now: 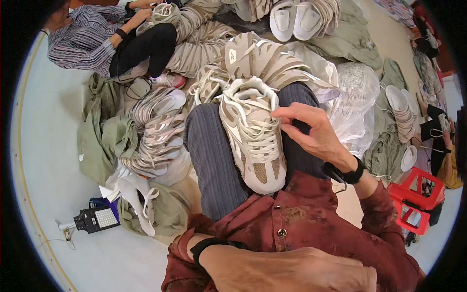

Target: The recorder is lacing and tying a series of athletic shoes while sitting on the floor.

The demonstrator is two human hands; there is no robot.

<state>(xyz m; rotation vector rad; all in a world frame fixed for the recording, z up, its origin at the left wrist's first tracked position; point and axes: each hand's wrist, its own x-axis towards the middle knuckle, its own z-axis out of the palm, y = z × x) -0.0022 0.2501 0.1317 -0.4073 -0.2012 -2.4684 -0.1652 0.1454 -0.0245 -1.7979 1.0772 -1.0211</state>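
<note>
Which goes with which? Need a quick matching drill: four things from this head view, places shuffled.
Things:
1. Laced shoe
2. Right hand
3. Left hand
4. Red stool

Places:
A. Lying across the front of the dark red shirt
B. Near the right rim of the view
C. On the person's lap, toe toward the body
D. Fingertips at the shoe's upper right side

Pairs: 1-C, 2-D, 3-A, 4-B

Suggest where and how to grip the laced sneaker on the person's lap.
Probably the collar, pinched from the right: the sneaker lies laces up, toe toward the red shirt, collar at the far end, near the right hand.
</note>
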